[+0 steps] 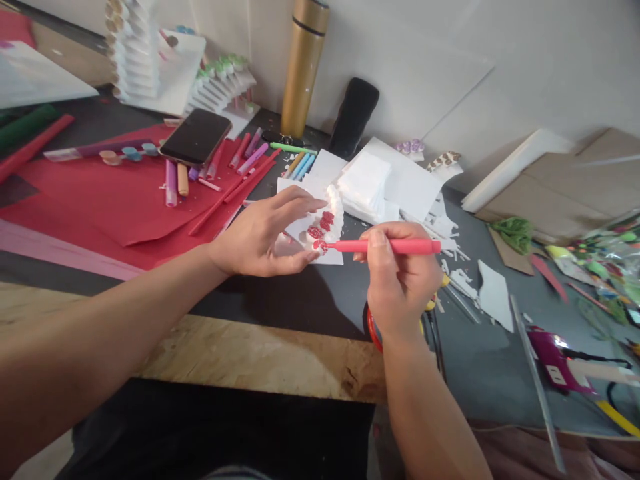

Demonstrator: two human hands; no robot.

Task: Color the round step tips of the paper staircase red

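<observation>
A red felt-tip pen is pinched in my right hand, pointing left. Its tip meets the lowest red patch on a small white piece with a bumpy, curved edge. Several red-coloured patches show on that piece. My left hand curves around its left side, thumb near the bottom and forefinger near the top, seeming to steady it. The exact contact of those fingers is hard to make out. Under the piece lies a white sheet on the dark table.
Red sheets spread on the left, with several markers and a phone. Behind stand a gold flask and a black case. A stack of white squares sits right of the piece. A purple glue gun lies at right.
</observation>
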